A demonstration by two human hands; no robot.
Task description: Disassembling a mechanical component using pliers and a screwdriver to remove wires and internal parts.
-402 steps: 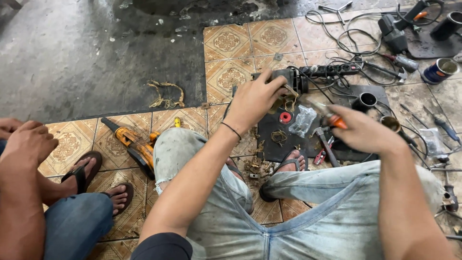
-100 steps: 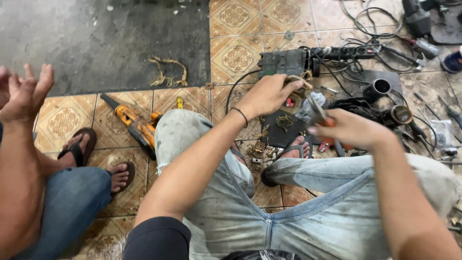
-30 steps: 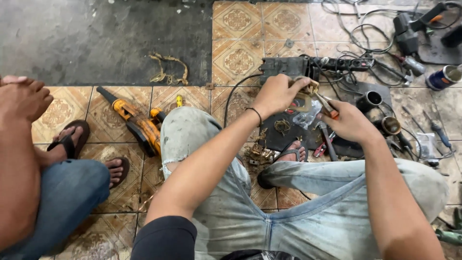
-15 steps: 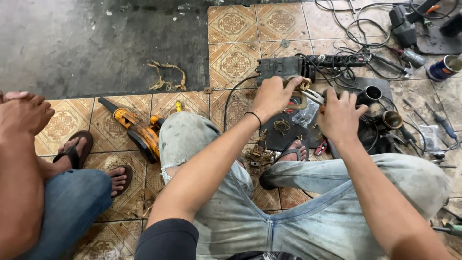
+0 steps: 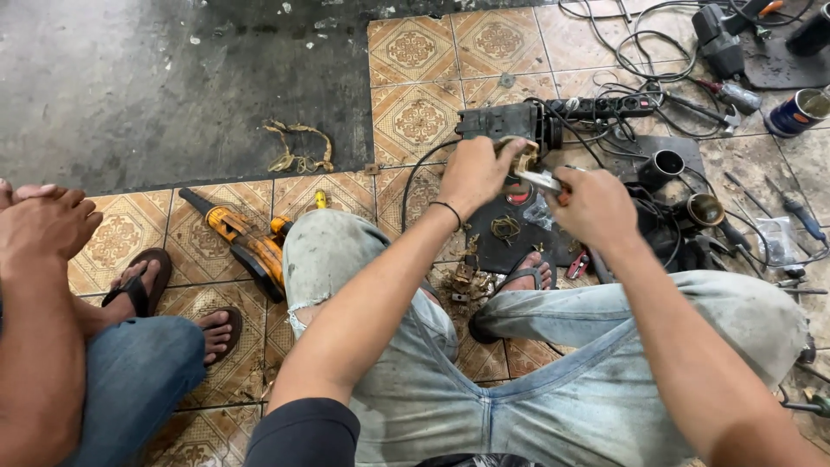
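Blue round tin can (image 5: 796, 111) at 2 o'clock.
L hand (image 5: 478, 174) curled on brownish coil part (image 5: 521, 158); R hand (image 5: 595, 204) clenches slim metal tool (image 5: 538, 179).

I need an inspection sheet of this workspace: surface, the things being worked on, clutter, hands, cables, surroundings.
Surface: patterned floor tiles, dusty; bare grey concrete beside them.
Job's things: small coil part at the fingers; dark power tool body behind it; black mat underneath.
Clutter: wire scraps, orange drill, metal cups, blue can.
Hands: left hand grips the coil part; right hand holds a slim metal tool against it.
Cables: black cables tangled by a power strip.
Surroundings: another person's hand resting at the left.
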